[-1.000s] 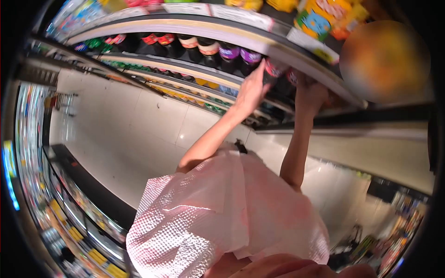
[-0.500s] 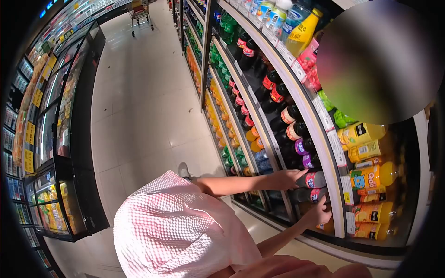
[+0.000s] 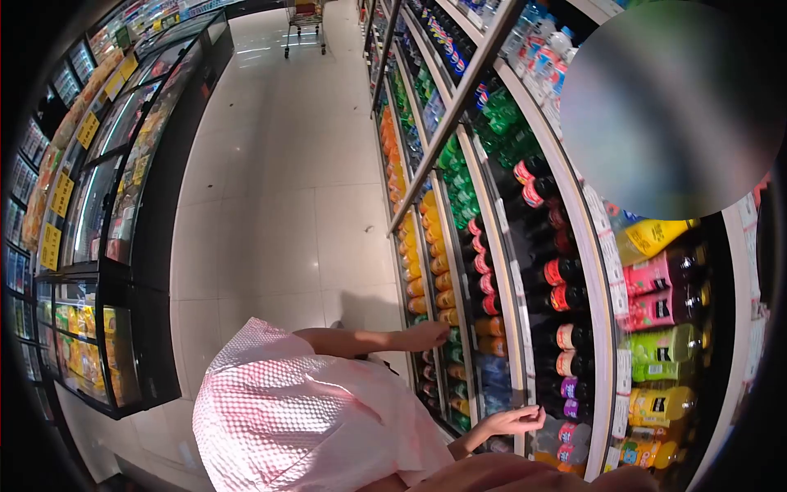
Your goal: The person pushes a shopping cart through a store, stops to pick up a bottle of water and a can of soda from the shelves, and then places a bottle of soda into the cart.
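Note:
My left hand [image 3: 425,336] hovers by the lower shelves, its fingers loosely curled in with nothing showing in them. Beside it in this view are orange drink bottles [image 3: 447,298] and green-labelled bottles. At the shelf's front edge is my right hand [image 3: 515,421], fingers slightly bent and apart from the thumb, holding nothing visible. Just past its fingertips lie grey-capped dark bottles [image 3: 574,433] with pink labels. Purple-labelled bottles [image 3: 571,387] are in the row above those, and clear blue bottles [image 3: 494,381] sit on the shelf below.
Tall shelving holds cola bottles [image 3: 566,283] and, on a higher shelf, juice bottles [image 3: 662,353]. A slanting metal post [image 3: 455,115] crosses in front. Across the tiled aisle [image 3: 262,189] stands a glass-sided chiller [image 3: 123,246]. A shopping cart [image 3: 305,25] is far down the aisle. A blurred disc covers the upper right.
Both hands have come away from the grey-capped dark bottles, back toward me. The left hand now hangs by the lower shelves. My view has turned, showing more of the aisle's shelving.

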The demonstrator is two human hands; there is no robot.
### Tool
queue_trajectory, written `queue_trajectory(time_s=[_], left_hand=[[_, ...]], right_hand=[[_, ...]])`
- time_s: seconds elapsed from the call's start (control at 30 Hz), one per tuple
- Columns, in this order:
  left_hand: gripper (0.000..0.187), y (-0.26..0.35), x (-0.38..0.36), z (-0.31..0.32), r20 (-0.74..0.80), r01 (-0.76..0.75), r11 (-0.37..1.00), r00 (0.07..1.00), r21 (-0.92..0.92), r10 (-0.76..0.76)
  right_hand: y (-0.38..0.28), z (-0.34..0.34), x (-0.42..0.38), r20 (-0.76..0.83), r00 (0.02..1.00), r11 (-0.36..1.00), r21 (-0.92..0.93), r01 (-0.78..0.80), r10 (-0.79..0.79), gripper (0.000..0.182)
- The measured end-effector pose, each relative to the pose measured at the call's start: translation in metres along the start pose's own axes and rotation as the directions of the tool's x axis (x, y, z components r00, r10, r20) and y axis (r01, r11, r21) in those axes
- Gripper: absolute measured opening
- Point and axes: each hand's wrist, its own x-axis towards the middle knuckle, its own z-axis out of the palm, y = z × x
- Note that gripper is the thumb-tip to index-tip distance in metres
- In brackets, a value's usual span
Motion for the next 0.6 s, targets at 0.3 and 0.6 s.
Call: queue_trajectory(time_s=[0.3, 0.6], left_hand=[[0.018, -0.117, -0.021, -0.266, -0.478, 0.135, 0.923, 0.823, -0.359, -0.306], [0.021, -0.438, -0.138, -0.314, -0.400, 0.724, 0.643, 0.527, -0.250, -0.749]], right_hand=[[-0.018, 0.178, -0.156, 0.853, 0.466, 0.969, -0.168, -0.182, 0.236, 0.030], [0.102, 0.409, -0.353, 0.950, -0.113, 0.924, -0.310, -0.225, 0.291, 0.025]])
